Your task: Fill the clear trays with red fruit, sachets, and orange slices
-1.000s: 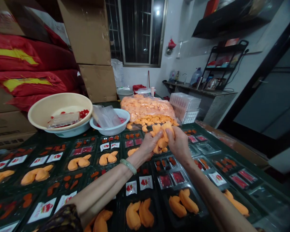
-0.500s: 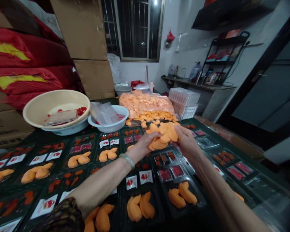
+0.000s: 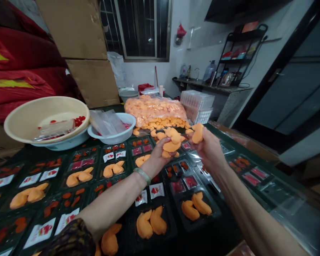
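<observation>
my left fingers (image 3: 162,146) grip a clump of orange pieces (image 3: 172,144), my right fingers (image 3: 200,140) pinch one piece (image 3: 197,133) apart, over black trays (image 3: 214,213) at 6 o'clock.

No wording on the small white sachets (image 3: 156,190) is legible.

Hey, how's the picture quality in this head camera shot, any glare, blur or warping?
In the head view, the wide lens bends and tilts the window frame and dark door; clear plastic lids at lower right show whitish glare; the orange pieces by the left hand and right hand look fairly sharp.
</observation>
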### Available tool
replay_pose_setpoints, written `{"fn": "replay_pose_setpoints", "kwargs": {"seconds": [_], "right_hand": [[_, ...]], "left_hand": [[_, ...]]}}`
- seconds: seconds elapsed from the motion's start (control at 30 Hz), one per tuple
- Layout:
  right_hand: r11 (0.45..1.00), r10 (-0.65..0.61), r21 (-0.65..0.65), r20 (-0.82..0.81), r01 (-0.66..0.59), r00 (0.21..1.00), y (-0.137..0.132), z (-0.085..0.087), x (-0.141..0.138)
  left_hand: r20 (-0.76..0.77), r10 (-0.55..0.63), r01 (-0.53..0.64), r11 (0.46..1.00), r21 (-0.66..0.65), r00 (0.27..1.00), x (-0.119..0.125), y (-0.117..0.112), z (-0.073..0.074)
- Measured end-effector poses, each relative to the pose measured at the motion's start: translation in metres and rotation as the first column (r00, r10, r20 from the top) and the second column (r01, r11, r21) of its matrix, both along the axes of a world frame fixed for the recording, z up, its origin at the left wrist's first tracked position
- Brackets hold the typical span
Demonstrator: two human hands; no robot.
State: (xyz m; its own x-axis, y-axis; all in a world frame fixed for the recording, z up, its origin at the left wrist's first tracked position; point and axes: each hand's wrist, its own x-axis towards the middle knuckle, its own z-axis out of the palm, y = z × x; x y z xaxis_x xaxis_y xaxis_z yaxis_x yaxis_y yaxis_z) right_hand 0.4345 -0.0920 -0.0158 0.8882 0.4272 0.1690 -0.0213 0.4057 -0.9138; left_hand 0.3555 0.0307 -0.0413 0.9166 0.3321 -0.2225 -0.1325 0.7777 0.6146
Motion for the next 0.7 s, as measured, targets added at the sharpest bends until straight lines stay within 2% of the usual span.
{"fn": "replay_pose_setpoints", "kwargs": {"seconds": [0.07, 0.17, 0.23, 0.27, 0.33, 0.43, 0.47, 0.5, 0.53, 0.6, 0.7], "right_hand": [[0.995, -0.092, -0.025, 0.058, 0.094, 0.994, -0.009, -0.001, 0.012], [0.954, -0.175, -0.197, 0.25, 0.227, 0.952, -0.029, -0.009, 0.035], [0.884, -0.144, -0.363, 0.391, 0.296, 0.909, -0.042, -0.02, 0.049], [0.83, -0.106, -0.449, 0.456, 0.332, 0.884, -0.047, -0.028, 0.054], [0.666, -0.005, -0.614, 0.565, 0.424, 0.825, -0.049, -0.044, 0.061], [0.311, 0.219, -0.759, 0.643, 0.572, 0.734, -0.038, -0.068, 0.067], [0.223, 0.288, -0.769, 0.64, 0.6, 0.713, -0.032, -0.075, 0.069], [0.167, 0.341, -0.769, 0.632, 0.617, 0.696, -0.026, -0.081, 0.07], [0.141, 0.381, -0.768, 0.624, 0.624, 0.682, -0.021, -0.087, 0.072], [0.139, 0.425, -0.775, 0.609, 0.616, 0.67, -0.014, -0.093, 0.075], [0.13, 0.462, -0.783, 0.591, 0.609, 0.661, -0.012, -0.086, 0.074]], "left_hand": [[0.022, 0.02, -0.02, 1.0, 0.0, 1.0, 0.0, 0.006, 0.002], [0.043, 0.033, -0.032, 0.999, -0.011, 0.999, -0.004, 0.019, 0.007], [0.046, 0.039, -0.039, 0.999, -0.007, 0.998, -0.009, 0.026, 0.009], [0.045, 0.043, -0.042, 0.999, -0.004, 0.998, -0.011, 0.029, 0.009], [0.036, 0.051, -0.051, 0.999, 0.005, 0.998, -0.015, 0.031, 0.007], [0.005, 0.04, -0.04, 0.999, 0.008, 0.999, -0.017, 0.027, 0.004], [-0.008, 0.028, -0.027, 1.0, 0.009, 1.0, -0.017, 0.025, 0.002], [-0.018, 0.011, -0.011, 1.0, 0.009, 1.0, -0.016, 0.022, 0.001], [-0.023, -0.004, 0.005, 1.0, 0.01, 1.0, -0.015, 0.021, 0.0], [-0.014, -0.031, 0.031, 0.999, 0.02, 0.999, -0.013, 0.018, -0.003], [-0.012, -0.046, 0.047, 0.998, 0.038, 0.999, -0.011, 0.016, -0.006]]}}
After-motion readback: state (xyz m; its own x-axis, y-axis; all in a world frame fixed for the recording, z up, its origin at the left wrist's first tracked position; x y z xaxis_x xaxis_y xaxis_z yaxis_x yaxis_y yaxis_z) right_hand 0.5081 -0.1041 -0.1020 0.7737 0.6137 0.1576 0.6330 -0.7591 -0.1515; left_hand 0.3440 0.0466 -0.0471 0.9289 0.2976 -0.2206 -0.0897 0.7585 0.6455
